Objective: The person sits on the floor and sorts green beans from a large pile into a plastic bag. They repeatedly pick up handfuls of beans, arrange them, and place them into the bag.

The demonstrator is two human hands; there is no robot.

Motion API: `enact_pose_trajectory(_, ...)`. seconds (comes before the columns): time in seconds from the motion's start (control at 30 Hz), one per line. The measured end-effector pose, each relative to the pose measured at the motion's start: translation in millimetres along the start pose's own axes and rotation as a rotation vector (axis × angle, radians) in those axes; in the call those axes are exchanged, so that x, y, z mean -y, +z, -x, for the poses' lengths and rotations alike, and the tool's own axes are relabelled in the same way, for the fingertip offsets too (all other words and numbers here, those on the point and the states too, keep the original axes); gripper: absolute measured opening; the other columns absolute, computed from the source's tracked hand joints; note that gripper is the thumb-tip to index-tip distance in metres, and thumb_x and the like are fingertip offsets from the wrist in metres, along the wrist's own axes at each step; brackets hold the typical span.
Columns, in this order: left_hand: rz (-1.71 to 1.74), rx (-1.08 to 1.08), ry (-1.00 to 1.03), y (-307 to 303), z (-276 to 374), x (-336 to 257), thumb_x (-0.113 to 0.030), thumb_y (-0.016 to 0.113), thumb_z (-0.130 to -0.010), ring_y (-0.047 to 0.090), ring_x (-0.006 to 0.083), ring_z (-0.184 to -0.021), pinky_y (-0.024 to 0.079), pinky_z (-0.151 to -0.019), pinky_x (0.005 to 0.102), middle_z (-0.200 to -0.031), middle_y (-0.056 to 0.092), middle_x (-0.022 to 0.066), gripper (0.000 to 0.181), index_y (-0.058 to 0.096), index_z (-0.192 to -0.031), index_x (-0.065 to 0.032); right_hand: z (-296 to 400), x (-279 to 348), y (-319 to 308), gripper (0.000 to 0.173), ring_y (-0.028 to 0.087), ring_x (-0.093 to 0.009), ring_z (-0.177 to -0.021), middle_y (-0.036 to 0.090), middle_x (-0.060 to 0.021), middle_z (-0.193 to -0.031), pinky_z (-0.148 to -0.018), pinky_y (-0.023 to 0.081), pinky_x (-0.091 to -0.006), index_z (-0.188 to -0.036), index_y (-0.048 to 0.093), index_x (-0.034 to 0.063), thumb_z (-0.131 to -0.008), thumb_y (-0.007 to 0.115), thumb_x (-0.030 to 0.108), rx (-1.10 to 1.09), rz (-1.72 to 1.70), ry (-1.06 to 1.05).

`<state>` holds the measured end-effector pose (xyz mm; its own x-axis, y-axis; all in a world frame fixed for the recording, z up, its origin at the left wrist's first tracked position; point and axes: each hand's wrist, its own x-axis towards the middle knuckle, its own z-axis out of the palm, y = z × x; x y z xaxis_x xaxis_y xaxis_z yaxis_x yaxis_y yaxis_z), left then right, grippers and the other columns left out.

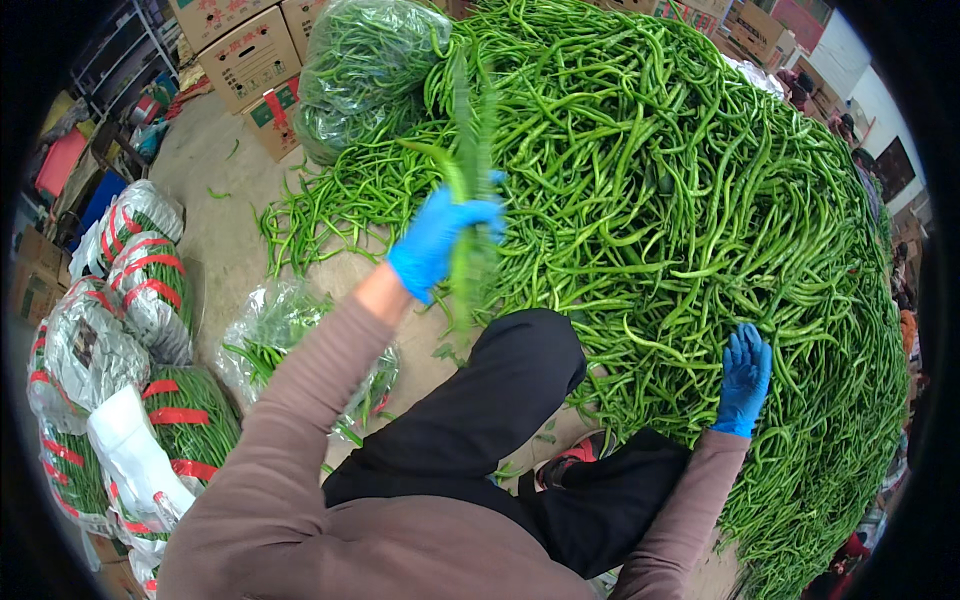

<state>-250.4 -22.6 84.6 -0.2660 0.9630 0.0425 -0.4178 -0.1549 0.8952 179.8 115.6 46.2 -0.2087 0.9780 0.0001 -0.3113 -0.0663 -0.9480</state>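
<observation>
My left hand point(444, 236), in a blue glove, grips a small bunch of long green chili peppers point(460, 169). The bunch points up and down across the hand and is blurred, so its count cannot be told. Beneath and beyond it spreads a large heap of long green chili peppers point(630, 172). Also gloved in blue, my right hand point(742, 379) lies at the near part of the heap, fingers extended, with no pepper seen in it. Whether it touches the peppers is unclear.
A clear plastic bag of peppers point(367, 67) stands by cardboard boxes point(251, 60) at the back left. An open plastic bag point(262, 315) with peppers lies left of my knee point(536, 345). Several red-taped pepper bundles point(154, 277) are at the left. People point(801, 84) are at the far right.
</observation>
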Motion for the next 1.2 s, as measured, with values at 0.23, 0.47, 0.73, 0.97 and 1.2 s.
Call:
enact_pose_trajectory(0.23, -0.970, 0.125, 0.076, 43.4, -8.3, 41.3, -0.012, 0.052, -0.077, 0.053, 0.0281, -0.096, 0.043, -0.083, 0.0364, -0.113, 0.050, 0.0188, 0.052, 0.037, -0.124, 0.0042, -14.9, -41.4, 135.7, 0.042, 0.053, -0.016, -0.105, 0.051, -0.0091, -0.122, -0.085, 0.041, -0.0269, -0.128, 0.040, 0.0047, -0.092, 0.039, 0.026, 0.373, 0.102, 0.195)
enact_pose_trajectory(0.47, -0.647, 0.612, 0.255, 112.9, -62.6, 126.1, -0.018, 0.059, -0.078, 0.058, 0.0278, -0.093, 0.047, -0.081, 0.0351, -0.107, 0.057, 0.0190, 0.041, 0.051, -0.114, 0.0003, -37.1, -71.4, 136.6, 0.027, 0.058, -0.019, -0.075, 0.060, -0.0097, -0.084, -0.074, 0.048, -0.0288, -0.103, 0.055, -0.0012, -0.080, 0.058, 0.012, -0.245, -0.321, 0.190)
enact_pose_trajectory(0.73, -1.047, -0.621, -0.012, -83.1, -211.8, 217.2, -0.021, 0.061, -0.074, 0.053, 0.0355, -0.100, 0.042, -0.087, 0.0404, -0.110, 0.054, 0.0247, 0.043, 0.052, -0.108, 0.0041, -25.0, -36.3, 91.3, 0.028, 0.053, -0.014, -0.069, 0.052, -0.0045, -0.076, -0.066, 0.046, -0.0247, -0.104, 0.049, -0.0032, -0.077, 0.053, 0.002, -0.482, 0.030, -0.047)
enact_pose_trajectory(0.97, -0.721, -0.800, -0.229, -156.0, -260.4, 259.9, -0.011, 0.066, -0.070, 0.058, 0.0333, -0.092, 0.046, -0.079, 0.0386, -0.106, 0.057, 0.0202, 0.048, 0.046, -0.113, 0.0015, -26.0, -50.6, 93.9, 0.031, 0.054, -0.015, -0.068, 0.056, -0.0069, -0.083, -0.064, 0.046, -0.0245, -0.106, 0.050, -0.0034, -0.077, 0.057, 0.003, -0.346, -0.033, 0.211)
enact_pose_trajectory(1.2, -0.282, -0.442, -0.274, -88.3, -154.9, 248.8, -0.008, 0.060, -0.076, 0.056, 0.0125, -0.073, 0.042, -0.059, 0.0249, -0.096, 0.060, 0.0062, 0.030, 0.052, -0.104, -0.0030, -24.0, -51.7, 100.5, 0.029, 0.052, -0.014, -0.071, 0.055, -0.0060, -0.081, -0.067, 0.042, -0.0242, -0.107, 0.047, -0.0046, -0.080, 0.053, 0.006, -0.227, 0.199, 0.183)
